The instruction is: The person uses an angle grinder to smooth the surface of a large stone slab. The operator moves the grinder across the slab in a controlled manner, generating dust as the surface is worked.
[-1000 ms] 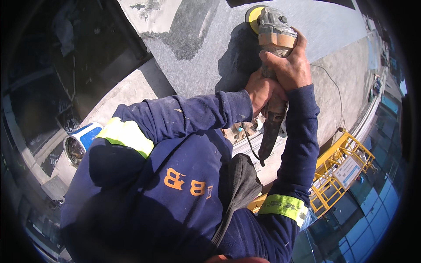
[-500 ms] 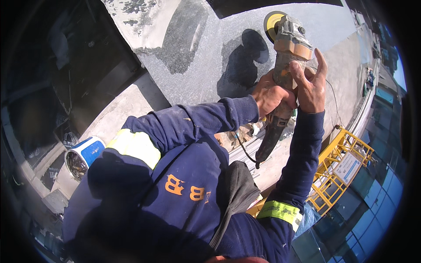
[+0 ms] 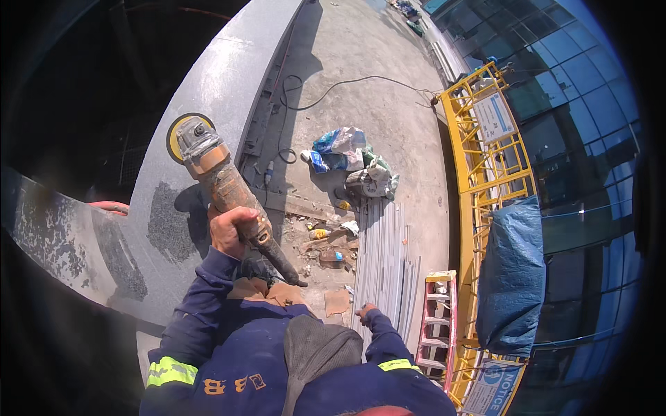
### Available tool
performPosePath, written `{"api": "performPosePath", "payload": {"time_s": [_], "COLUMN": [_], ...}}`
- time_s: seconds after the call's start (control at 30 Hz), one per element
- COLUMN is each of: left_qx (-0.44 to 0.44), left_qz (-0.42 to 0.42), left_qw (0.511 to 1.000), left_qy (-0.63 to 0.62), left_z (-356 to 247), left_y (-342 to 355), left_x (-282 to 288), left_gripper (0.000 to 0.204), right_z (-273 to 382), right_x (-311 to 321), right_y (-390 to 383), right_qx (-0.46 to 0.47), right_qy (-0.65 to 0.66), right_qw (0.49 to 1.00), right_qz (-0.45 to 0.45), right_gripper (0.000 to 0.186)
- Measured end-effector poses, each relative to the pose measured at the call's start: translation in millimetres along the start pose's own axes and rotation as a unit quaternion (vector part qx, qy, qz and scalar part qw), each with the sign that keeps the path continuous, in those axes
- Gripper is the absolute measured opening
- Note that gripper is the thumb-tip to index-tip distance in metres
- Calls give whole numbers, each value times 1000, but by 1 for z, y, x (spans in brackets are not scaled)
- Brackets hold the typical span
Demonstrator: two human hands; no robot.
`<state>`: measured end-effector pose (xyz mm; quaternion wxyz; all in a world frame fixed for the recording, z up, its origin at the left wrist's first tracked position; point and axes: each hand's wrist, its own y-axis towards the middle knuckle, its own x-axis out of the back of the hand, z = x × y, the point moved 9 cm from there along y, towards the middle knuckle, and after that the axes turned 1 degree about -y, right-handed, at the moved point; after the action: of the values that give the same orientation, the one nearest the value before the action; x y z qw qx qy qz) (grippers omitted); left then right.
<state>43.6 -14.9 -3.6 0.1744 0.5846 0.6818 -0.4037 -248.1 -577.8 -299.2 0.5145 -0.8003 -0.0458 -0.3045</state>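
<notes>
My left hand [image 3: 234, 231] is closed around the body of an angle grinder [image 3: 223, 186]. The worn grinder has an orange band behind its grey metal head, and a dark tail slants down toward my chest. At its head sits a yellow-faced disc [image 3: 174, 143], held over a curved grey speckled slab [image 3: 198, 93]. A rough dark patch [image 3: 170, 225] and the grinder's shadow show on the slab. My right hand [image 3: 365, 311] is low at my right side, away from the grinder. It looks open, a finger extended, with no object visible in it.
Right of the slab, a black cable [image 3: 333, 84] loops over the concrete floor. Crumpled bags [image 3: 347, 156], debris [image 3: 329, 253] and long grey metal strips [image 3: 381, 256] lie there. Farther right stand a pink-sided ladder [image 3: 437, 322] and a yellow metal frame [image 3: 468, 201] with a blue tarp [image 3: 512, 277].
My right hand has come off the grinder and dropped to my right side. My left hand still holds the grinder. The view has swung right, showing more floor and the yellow frame.
</notes>
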Motion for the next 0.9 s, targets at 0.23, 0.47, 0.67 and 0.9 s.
{"api": "performPosePath", "payload": {"time_s": [0.23, 0.47, 0.67, 0.9], "left_qx": [46, 96, 118, 129], "left_qz": [38, 61, 76, 96], "left_qw": [998, 993, 990, 987], "left_qy": [20, 2, -19, -21], "left_z": [29, 41, 45, 46], "left_y": [23, 23, 28, 20], "left_x": [7, 23, 23, 15], "left_gripper": [47, 44, 41, 41], "right_z": [24, 61, 107, 153], "right_x": [-104, -52, -40, -79], "right_y": [-41, -18, -3, -18], "right_qx": [93, -11, 44, 289], "right_qy": [-164, 314, 426, -148], "right_qw": [980, 945, 903, 942], "right_qz": [58, -86, -39, -89], "right_gripper": [37, 29, 23, 35]}}
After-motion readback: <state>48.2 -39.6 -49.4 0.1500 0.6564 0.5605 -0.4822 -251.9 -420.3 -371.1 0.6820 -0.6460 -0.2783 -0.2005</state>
